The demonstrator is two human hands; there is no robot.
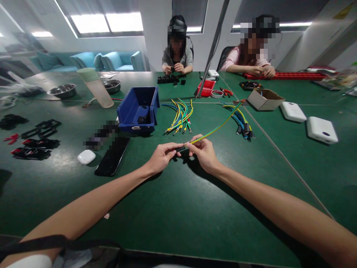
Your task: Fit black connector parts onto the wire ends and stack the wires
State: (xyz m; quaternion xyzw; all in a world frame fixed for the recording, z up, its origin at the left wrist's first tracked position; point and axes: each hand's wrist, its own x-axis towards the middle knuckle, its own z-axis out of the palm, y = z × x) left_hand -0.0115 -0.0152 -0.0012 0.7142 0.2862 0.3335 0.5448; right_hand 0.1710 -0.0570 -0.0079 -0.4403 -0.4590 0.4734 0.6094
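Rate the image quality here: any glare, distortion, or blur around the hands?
Head view: strong wide-angle bending curves the green table edges and stretches the forearms; skylight glare washes out the far left tabletop; the left hand and right hand pinching the small black part and the yellow-green wire are sharp, casting soft shadows.

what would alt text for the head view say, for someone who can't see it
Over a green table, the person's left hand and right hand pinch a small black piece on the end of a yellow-green wire. Beyond lie a bundle of coloured wires and a blue bin; two people sit opposite.
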